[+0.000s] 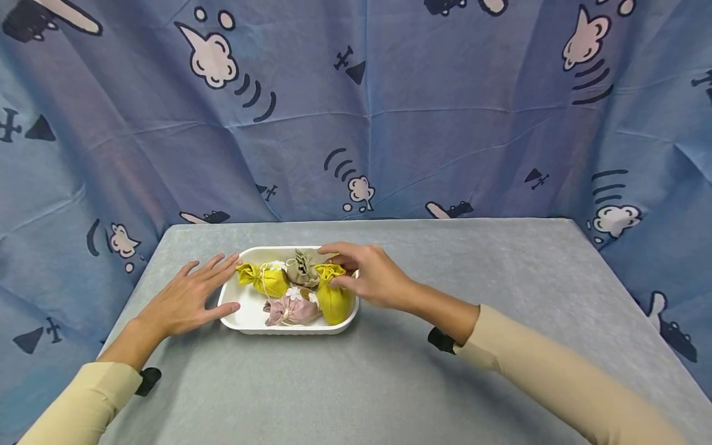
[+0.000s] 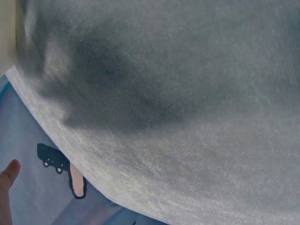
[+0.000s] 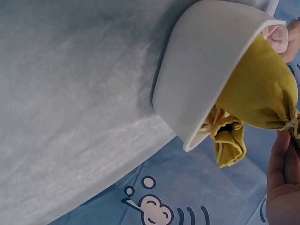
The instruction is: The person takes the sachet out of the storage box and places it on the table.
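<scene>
A white tray (image 1: 253, 316) on the grey table holds a few drawstring pouches. One yellow pouch (image 1: 266, 279) lies at its left, a beige pouch (image 1: 302, 269) at the back and a pink pouch (image 1: 292, 309) in front. My right hand (image 1: 337, 267) pinches the gathered top of the second yellow pouch (image 1: 335, 301), which stands at the tray's right end. The right wrist view shows this yellow pouch (image 3: 260, 91) leaning over the tray's wall (image 3: 201, 70), with my fingers (image 3: 281, 178) at its tied neck. My left hand (image 1: 217, 284) lies flat beside the tray's left rim, fingers spread.
The grey cloth-covered table (image 1: 389, 383) ends at a far edge just behind the tray. A blue patterned curtain (image 1: 389, 123) hangs behind and to both sides. In the left wrist view only the table cloth (image 2: 187, 117) and one fingertip (image 2: 8, 173) show.
</scene>
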The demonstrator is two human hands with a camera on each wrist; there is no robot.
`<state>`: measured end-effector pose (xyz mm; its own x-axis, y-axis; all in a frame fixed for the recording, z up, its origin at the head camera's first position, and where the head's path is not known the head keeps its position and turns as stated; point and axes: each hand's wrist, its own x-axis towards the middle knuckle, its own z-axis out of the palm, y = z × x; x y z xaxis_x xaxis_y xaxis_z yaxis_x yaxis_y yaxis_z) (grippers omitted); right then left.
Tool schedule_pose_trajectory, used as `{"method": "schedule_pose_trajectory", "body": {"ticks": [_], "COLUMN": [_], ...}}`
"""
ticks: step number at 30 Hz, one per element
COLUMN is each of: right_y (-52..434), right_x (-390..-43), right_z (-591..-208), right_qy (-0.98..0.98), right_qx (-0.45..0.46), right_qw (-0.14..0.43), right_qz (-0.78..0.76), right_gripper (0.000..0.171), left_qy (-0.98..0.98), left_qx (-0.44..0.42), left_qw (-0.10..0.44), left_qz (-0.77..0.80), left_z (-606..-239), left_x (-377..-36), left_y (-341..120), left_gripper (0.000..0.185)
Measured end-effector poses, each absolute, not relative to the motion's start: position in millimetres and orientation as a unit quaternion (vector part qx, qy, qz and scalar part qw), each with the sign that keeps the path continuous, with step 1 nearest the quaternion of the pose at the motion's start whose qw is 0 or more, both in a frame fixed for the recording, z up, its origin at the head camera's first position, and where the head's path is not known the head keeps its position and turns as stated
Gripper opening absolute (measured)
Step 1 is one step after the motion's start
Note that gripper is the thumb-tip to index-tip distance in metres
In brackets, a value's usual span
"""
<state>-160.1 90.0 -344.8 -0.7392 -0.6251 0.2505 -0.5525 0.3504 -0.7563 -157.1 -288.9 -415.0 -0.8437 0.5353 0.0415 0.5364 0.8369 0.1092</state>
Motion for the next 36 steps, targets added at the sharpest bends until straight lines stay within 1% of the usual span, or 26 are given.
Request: {"method": "schedule_pose_trajectory", "body": {"ticks": [8, 19, 27, 36], "right_y": [92.7, 102.8, 117.8, 147.2], "right_x": [-161.5, -164.9, -164.8, -169.6], "right_z": [-330.9, -310.5, -295.6, -284.5], "right_qy": [0.812, 0.81, 0.823, 0.84], "right_qx": [-0.378, -0.391, -0.376, -0.357], "right_qw": [0.034, 0.006, -0.008, -0.04], "right_qz": [-0.443, -0.437, -0.426, -0.408], "right_gripper": [0.055, 0.051, 0.051, 0.053], "left_qy": [-0.959, -0.96, -0.959, -0.96], "left_qx": [-0.278, -0.275, -0.278, -0.276], "left_qw": [0.002, -0.003, 0.004, 0.0], "left_qz": [-0.054, -0.054, -0.058, -0.055], "left_z": [-415.5, -415.7, -415.7, -414.4], "left_x": [-157.3, -156.2, -154.7, -156.3], "left_y": [-290.0, -289.9, -289.9, -288.0], "left_gripper": [0.085, 0.085, 0.085, 0.085]}}
